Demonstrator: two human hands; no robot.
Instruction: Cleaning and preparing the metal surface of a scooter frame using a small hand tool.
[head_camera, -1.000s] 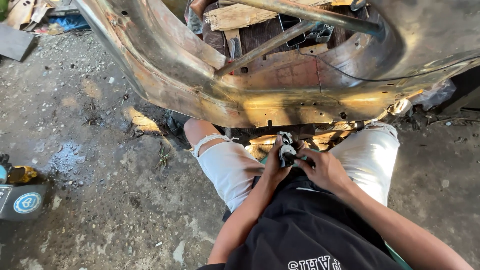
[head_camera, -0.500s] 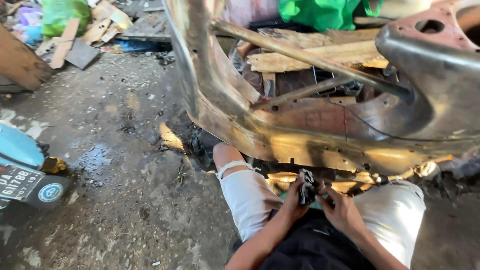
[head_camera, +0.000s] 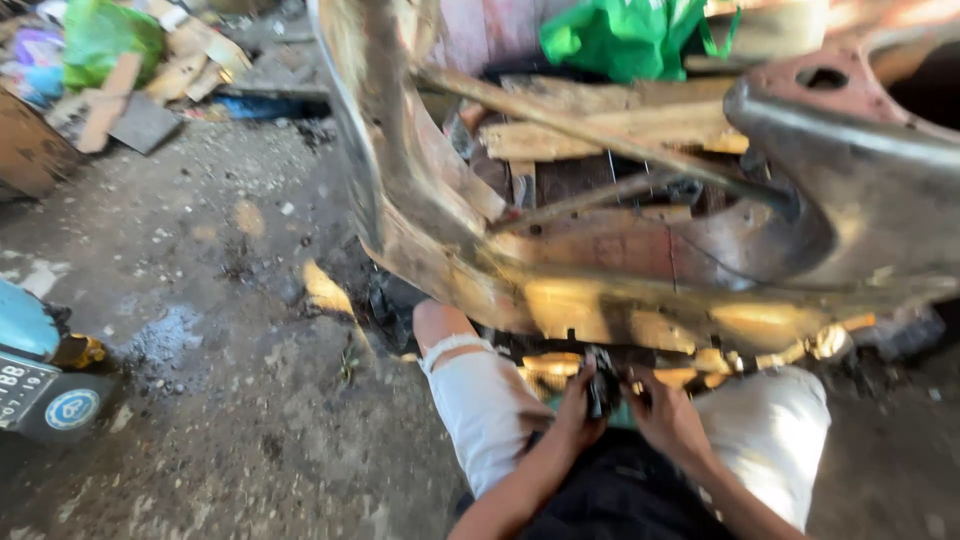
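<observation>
My left hand (head_camera: 573, 418) and my right hand (head_camera: 668, 420) meet low in the view, between my knees in white shorts. Together they grip a small dark object (head_camera: 602, 384); blur hides what kind of part it is. Just beyond the hands runs the lower edge of a bare, rusty metal body shell (head_camera: 620, 300), with wooden planks (head_camera: 600, 135) and a metal rod (head_camera: 600, 130) lying inside it.
Dirty concrete floor (head_camera: 200, 300) with a wet patch spreads to the left. A blue vehicle part (head_camera: 30, 350) sits at the left edge. Wood scraps and rubbish (head_camera: 130, 80) lie at the far left. A green plastic bag (head_camera: 625, 35) rests at the top.
The view has swung up and to the right, so my hands sit lower in the frame. Both hands stay closed on the small dark object.
</observation>
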